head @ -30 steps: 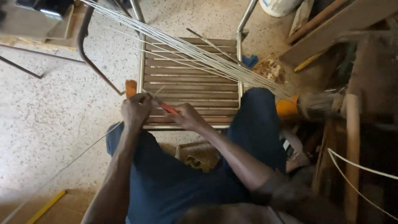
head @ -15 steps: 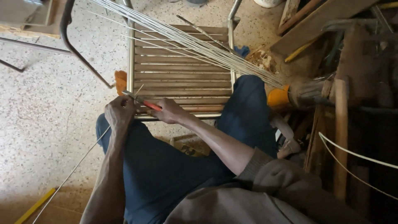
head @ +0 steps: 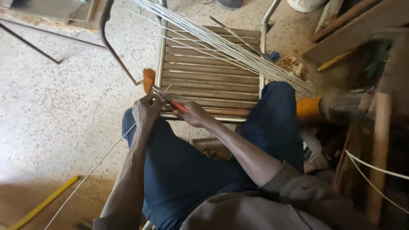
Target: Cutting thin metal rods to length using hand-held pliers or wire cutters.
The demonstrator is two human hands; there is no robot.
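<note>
Red-handled pliers [head: 172, 102] are gripped in the right hand [head: 194, 115], fingers clenched round the handles, the metal tip directed toward the left hand [head: 147, 110] at the near left corner of a slatted frame [head: 208, 81]. The left hand is closed, its fingers pinched on a thin wire [head: 91, 170] that is seen running from the hand down and leftward across the thigh to the floor [head: 55, 106]. The pliers' tip is placed at or just beside the wire where the left hand holds it; actual contact cannot be told. The frame is laid flat before the knees, its metal side rails extending away from the person. A bundle of wires [head: 226, 44] is stretched diagonally over the slats toward the right. A small orange object [head: 148, 79] is noted just beside the frame's left rail. A curved dark rod [head: 111, 47] is observed further left on the speckled floor. A yellow strip [head: 44, 203] is seen at lower left. Timber pieces [head: 379, 140] are stacked at right.
</note>
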